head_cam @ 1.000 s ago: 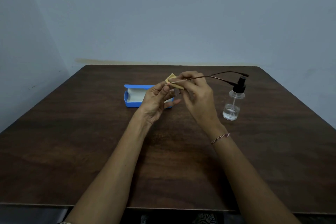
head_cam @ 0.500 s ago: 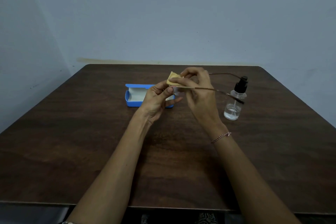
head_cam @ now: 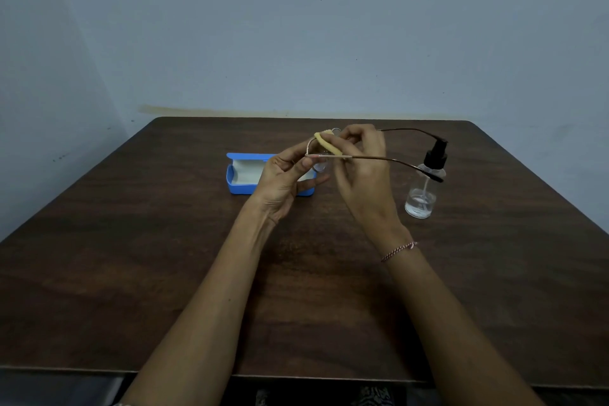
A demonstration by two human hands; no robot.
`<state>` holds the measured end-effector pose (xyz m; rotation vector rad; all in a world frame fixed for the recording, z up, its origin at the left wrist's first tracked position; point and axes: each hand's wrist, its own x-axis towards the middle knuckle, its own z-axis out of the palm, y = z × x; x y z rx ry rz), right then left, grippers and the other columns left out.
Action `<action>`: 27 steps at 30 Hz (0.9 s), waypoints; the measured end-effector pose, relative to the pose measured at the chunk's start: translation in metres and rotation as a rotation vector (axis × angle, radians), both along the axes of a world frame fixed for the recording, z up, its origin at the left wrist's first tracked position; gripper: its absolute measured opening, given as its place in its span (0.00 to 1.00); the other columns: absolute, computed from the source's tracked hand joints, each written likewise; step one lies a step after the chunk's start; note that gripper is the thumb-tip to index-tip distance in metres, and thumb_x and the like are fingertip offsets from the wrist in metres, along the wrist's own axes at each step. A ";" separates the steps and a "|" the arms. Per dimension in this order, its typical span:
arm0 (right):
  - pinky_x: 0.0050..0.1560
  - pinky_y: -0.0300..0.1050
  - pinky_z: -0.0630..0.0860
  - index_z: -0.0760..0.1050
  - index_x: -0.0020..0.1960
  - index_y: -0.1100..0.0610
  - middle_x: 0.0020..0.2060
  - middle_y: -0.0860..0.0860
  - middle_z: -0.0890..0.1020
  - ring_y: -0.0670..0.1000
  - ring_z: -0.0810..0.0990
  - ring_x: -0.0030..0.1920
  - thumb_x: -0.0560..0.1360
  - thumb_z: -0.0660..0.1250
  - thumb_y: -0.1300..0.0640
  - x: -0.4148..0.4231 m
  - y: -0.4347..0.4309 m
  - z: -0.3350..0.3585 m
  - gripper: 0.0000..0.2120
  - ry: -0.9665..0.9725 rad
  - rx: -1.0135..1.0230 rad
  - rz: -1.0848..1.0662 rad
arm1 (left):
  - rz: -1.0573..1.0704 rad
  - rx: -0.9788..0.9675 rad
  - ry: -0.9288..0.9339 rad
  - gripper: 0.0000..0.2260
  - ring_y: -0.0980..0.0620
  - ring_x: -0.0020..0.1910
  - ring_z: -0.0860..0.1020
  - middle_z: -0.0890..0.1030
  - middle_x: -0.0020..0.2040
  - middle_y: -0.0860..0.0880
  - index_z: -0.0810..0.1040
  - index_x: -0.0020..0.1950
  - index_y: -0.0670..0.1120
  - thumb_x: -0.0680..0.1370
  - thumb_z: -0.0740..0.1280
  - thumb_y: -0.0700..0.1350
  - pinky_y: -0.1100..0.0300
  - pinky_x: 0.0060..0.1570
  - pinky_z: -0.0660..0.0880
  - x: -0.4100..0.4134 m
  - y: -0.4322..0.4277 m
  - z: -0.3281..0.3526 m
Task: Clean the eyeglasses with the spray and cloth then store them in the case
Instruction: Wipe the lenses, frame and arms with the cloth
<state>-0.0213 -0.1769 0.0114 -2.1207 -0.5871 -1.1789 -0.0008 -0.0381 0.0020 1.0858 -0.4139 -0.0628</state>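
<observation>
Above the middle of the desk (head_cam: 138, 273), both forearms reach in from the near edge. A braided wrist thread (head_cam: 398, 250) circles the right wrist. Left hand (head_cam: 283, 180): fingers pinched on the front of the eyeglasses (head_cam: 372, 159) at the near hinge, frame held off the desk. Right hand (head_cam: 364, 171): fingers clamped on a folded yellow cloth (head_cam: 327, 143), pressing it against a lens. Both thin temples extend rightward, tips in front of the spray bottle (head_cam: 423, 189), contact not determinable. Bottle stands upright toward the right edge, black pump on top, a little clear liquid inside. Beyond the left hand, the blue case (head_cam: 242, 175) lies open, pale lining showing, partly hidden.
</observation>
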 end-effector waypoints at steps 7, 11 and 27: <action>0.48 0.33 0.72 0.79 0.58 0.62 0.47 0.59 0.76 0.55 0.75 0.49 0.69 0.67 0.71 -0.004 0.005 -0.001 0.18 -0.010 -0.017 0.012 | 0.022 0.028 -0.028 0.24 0.56 0.52 0.81 0.84 0.50 0.55 0.85 0.48 0.53 0.54 0.80 0.59 0.61 0.41 0.80 -0.001 0.003 0.001; 0.50 0.32 0.72 0.78 0.59 0.62 0.49 0.60 0.75 0.54 0.74 0.50 0.71 0.67 0.71 -0.002 0.005 -0.002 0.18 0.005 -0.008 -0.010 | 0.012 0.016 -0.052 0.22 0.56 0.52 0.81 0.84 0.49 0.55 0.85 0.47 0.54 0.55 0.80 0.56 0.61 0.42 0.79 -0.002 0.001 0.002; 0.50 0.42 0.76 0.80 0.54 0.63 0.51 0.61 0.76 0.56 0.76 0.52 0.70 0.70 0.68 -0.007 0.009 -0.004 0.13 0.042 -0.018 -0.004 | 0.052 -0.047 -0.026 0.17 0.55 0.47 0.83 0.85 0.45 0.53 0.84 0.48 0.51 0.59 0.76 0.46 0.63 0.41 0.80 0.000 0.002 0.003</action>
